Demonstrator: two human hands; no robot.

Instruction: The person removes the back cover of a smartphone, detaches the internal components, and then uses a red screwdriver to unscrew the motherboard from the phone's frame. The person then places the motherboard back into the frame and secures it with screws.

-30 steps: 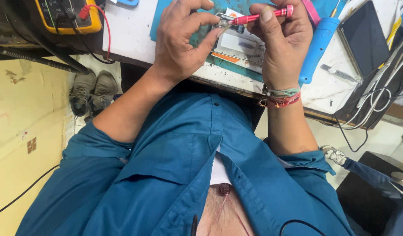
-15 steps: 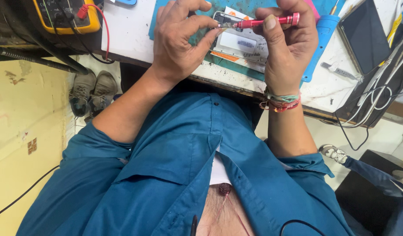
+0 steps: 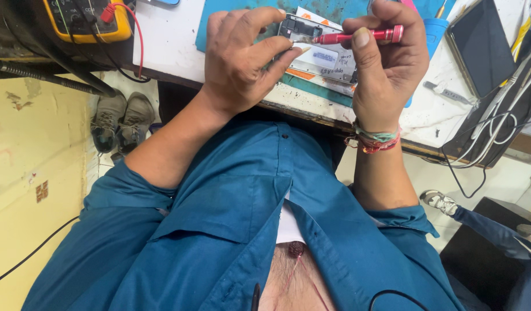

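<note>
My left hand (image 3: 242, 60) rests on the opened phone (image 3: 320, 55) lying on the teal work mat (image 3: 219, 17), pinning its left end with thumb and fingers. My right hand (image 3: 386, 63) grips a red precision screwdriver (image 3: 360, 37), held nearly level with its tip pointing left onto the phone's upper part. Coloured thread bands circle my right wrist. Part of the phone is hidden under my left palm.
A yellow multimeter (image 3: 87, 20) with red lead sits at the bench's left. A dark tablet (image 3: 487, 49), metal tweezers (image 3: 450, 92) and several cables lie at right. A blue cylindrical tool (image 3: 435, 29) stands behind my right hand. Shoes (image 3: 118, 121) are on the floor; another person's foot (image 3: 441, 201) is at right.
The view shifted slightly; my right hand with the screwdriver has moved a little down and left, bringing the tip onto the phone. My left hand keeps its hold.
</note>
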